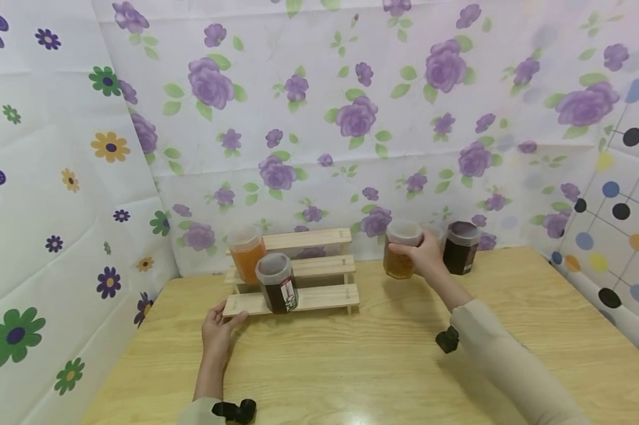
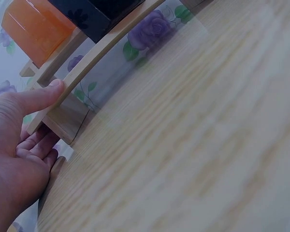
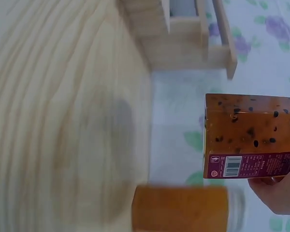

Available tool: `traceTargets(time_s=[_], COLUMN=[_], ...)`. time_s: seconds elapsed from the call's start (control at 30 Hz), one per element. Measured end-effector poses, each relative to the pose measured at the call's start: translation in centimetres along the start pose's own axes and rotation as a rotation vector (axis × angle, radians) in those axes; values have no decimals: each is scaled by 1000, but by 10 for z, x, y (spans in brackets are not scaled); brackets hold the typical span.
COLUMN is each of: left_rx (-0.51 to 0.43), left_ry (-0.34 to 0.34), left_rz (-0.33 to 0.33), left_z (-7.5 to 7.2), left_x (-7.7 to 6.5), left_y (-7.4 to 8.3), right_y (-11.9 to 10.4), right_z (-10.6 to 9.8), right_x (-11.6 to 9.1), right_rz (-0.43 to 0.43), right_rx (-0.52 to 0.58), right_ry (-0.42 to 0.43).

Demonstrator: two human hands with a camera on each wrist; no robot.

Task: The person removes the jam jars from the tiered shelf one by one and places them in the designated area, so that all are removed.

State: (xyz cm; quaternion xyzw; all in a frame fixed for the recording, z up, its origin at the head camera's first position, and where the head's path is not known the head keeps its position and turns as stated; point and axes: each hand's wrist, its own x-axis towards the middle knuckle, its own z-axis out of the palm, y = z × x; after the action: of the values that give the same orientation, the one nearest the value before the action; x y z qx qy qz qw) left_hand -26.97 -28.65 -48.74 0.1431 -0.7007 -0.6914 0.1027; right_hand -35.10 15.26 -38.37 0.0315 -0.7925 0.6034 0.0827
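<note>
My left hand [image 1: 218, 333] grips the left end of the lowest step of a three-tier wooden rack [image 1: 325, 297], thumb on top and fingers beneath, as the left wrist view shows. A jar of orange filling [image 1: 247, 260] stands toward the rack's left on a higher step, and a dark-filled jar [image 1: 277, 286] with a label stands on the lowest one. To the right of the rack, my right hand [image 1: 426, 254] holds a jar of brown-orange filling with black seeds [image 3: 253, 130]. That jar is raised off the table; its purple label carries a barcode.
Behind the right hand stands another orange-filled jar [image 3: 179, 209], mostly hidden in the head view. Beside it is a dark jar [image 1: 460, 251] near the table's back edge. A flowered cloth [image 1: 325, 130] hangs behind the wooden table [image 1: 341, 366].
</note>
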Motion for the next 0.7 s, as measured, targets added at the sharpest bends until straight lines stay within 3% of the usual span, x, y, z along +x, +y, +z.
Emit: traceTargets(time_s=[0.23, 0.43, 0.7], left_rx=[5, 16, 9], left_ry=[0, 10, 1], left_rz=[-4, -17, -18], left_z=[-3, -7, 1], left_x=[-2, -6, -2], left_y=[1, 0, 0], right_y=[20, 38, 57], right_z=[-26, -34, -44], right_x=[-6, -14, -13], right_rz=[73, 127, 146], right_rx=[-77, -38, 30], right_ry=[45, 30, 88])
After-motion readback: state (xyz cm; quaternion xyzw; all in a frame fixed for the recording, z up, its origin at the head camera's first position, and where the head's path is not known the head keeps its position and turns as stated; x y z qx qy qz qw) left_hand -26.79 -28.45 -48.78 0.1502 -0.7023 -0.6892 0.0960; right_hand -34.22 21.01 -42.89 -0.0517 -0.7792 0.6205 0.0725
